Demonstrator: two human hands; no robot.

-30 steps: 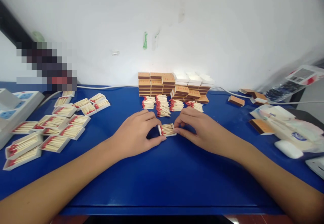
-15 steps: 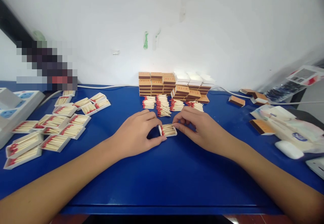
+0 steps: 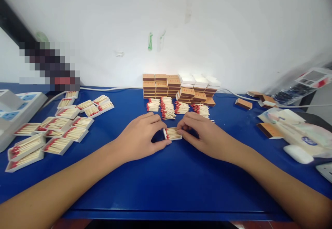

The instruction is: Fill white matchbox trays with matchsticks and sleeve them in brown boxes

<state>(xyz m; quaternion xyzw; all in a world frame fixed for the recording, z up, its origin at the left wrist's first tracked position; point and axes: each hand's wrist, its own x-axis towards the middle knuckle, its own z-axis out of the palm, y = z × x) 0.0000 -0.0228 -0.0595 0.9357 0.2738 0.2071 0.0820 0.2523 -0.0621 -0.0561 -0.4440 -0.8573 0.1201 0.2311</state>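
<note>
A small white matchbox tray [image 3: 176,139] lies on the blue table in front of me, with red-headed matches [image 3: 171,133] lying lengthwise in it. Thumb and fingers of my left hand [image 3: 141,134] are closed around the tray's left end. At the right end, my right hand [image 3: 203,132] has its thumb and fingertips pinched together on the tail ends of the matches; exactly how many it holds is hidden. Just behind the hands are several loose match piles [image 3: 168,108], their red heads facing left.
Closed brown matchboxes [image 3: 161,85] and white trays [image 3: 194,79] are stacked against the wall. Many filled trays [image 3: 57,145] spread over the left side, beside a power strip [image 3: 28,110]. To the right lie loose matchboxes [image 3: 243,103], a tissue pack [image 3: 306,132] and a white case [image 3: 298,153].
Both hands stay at the tray, with only a slight shift of the right fingers over its right end. The whole view has moved very slightly.
</note>
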